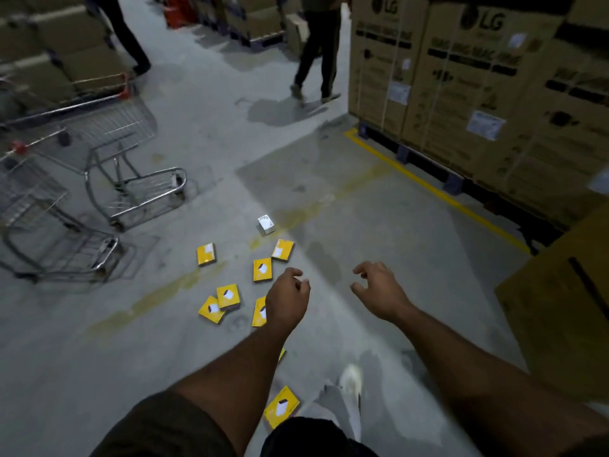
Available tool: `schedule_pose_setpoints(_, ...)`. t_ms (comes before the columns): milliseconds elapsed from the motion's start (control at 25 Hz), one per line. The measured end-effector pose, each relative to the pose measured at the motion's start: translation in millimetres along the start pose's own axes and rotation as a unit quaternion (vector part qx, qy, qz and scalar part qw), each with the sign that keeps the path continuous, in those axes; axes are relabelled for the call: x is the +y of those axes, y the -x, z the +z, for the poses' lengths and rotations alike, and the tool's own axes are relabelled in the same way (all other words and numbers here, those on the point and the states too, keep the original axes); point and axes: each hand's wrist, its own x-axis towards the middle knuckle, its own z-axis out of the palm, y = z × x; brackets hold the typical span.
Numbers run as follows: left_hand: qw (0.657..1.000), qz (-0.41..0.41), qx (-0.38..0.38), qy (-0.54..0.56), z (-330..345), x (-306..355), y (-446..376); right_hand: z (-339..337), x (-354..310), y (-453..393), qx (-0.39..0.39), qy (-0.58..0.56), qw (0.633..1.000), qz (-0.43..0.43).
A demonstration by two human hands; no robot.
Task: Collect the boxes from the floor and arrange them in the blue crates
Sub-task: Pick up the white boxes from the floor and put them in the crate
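Note:
Several small yellow boxes lie scattered on the grey floor: one (206, 254) at the far left, two (262, 269) near the middle, a pair (228, 296) overlapping, one (282, 406) near my feet. A small white box (266, 224) stands beyond them. My left hand (288, 296) hangs above the boxes with fingers loosely curled, holding nothing, and partly hides one yellow box (259, 312). My right hand (379, 286) is held out beside it, fingers spread and bent, empty. No blue crate is in view.
Two metal shopping trolleys (108, 166) stand at the left. A pallet of large cardboard cartons (478, 94) fills the right behind a yellow floor line (438, 192). Another carton (560, 311) is at my right. Two people (318, 51) walk at the back.

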Motion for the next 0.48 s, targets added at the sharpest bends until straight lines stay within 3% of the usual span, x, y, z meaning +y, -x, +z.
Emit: schedule_pose_setpoints(480, 0.988, -0.146, 0.016, 0.045, 54, 11, -205, -26, -18, -268, -0.135, 0.107, 0.982, -0.075)
